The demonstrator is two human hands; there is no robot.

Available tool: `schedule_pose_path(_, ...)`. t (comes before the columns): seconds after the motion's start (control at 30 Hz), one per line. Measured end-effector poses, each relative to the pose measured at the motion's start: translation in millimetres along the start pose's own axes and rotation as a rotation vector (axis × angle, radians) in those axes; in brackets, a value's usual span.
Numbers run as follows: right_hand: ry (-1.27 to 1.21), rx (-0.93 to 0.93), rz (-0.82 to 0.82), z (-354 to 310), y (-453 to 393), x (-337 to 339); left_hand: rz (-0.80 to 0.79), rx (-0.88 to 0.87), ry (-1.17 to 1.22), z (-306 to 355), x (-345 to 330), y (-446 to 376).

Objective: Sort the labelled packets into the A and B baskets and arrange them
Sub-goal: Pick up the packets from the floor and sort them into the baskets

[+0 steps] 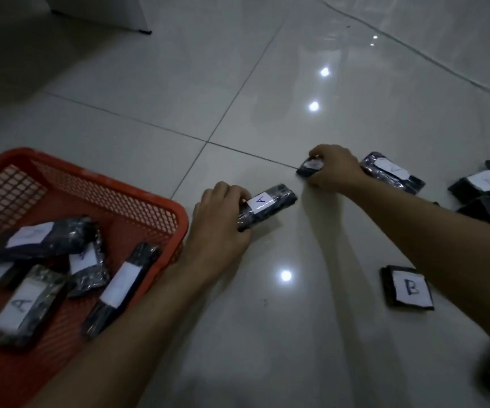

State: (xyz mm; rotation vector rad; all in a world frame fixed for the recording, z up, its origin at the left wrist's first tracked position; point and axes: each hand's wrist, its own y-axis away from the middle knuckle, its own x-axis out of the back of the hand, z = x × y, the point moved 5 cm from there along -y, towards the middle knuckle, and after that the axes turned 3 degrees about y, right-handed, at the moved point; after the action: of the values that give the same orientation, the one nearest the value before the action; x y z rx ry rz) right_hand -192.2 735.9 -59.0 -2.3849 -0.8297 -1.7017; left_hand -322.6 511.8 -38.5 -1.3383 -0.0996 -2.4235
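With the left hand (223, 213) gripping the A-labelled packet (267, 206) on the tiled floor (267, 98) beside the red basket (114, 189) and the right hand (335, 169) pinching a second packet (310, 167) of unreadable label, pickup was under way, and transfer into that basket, apparently the A one, likely followed.

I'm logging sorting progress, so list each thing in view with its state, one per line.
Left hand: grips an A packet on the floor.
Right hand: grips a packet, label unreadable.
Red basket: holds several packets, jumbled, not arranged.
B packet: flat on the floor, unsorted.
Packets at right: loose pile on the floor, unsorted.
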Motion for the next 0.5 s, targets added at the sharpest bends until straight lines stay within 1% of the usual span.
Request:
schedule_pose_path(0.07, -0.019, 0.066, 0.104, -10.0, 15.7, 8.7, 0.024, -0.027, 0.032, 3.3, 6.4, 12.1)
schedule_pose_path(0.13, -0.128, 0.145, 0.201, -26.5, 39.3, 16.3, 0.051, -0.06, 0.064, 6.1, 22.8, 21.9)
schedule_pose_path(0.2, -0.203, 0.252, 0.234, -48.5, 64.6, 18.1, 0.107, -0.075, 0.099, 6.3, 52.6, 32.1)
schedule_pose_path(0.27, -0.202, 0.39, 0.22, -75.9, 86.6, 18.7, 0.176, -0.056, 0.112, 0.8, 90.3, 43.8)
schedule_pose_path(0.37, -0.154, 0.533, 0.156, -122.0, 112.5, 16.8, 0.266, 0.016, 0.019, -28.1, 140.6, 66.1)
schedule_pose_path(0.43, -0.112, 0.601, 0.136, -155.8, 129.2, 13.8, 0.287, 0.095, -0.078, -59.0, 164.0, 82.9)
schedule_pose_path(0.5, -0.073, 0.667, 0.114, -189.3, 146.8, 7.1, 0.263, 0.2, -0.167, -93.9, 177.9, 103.1)
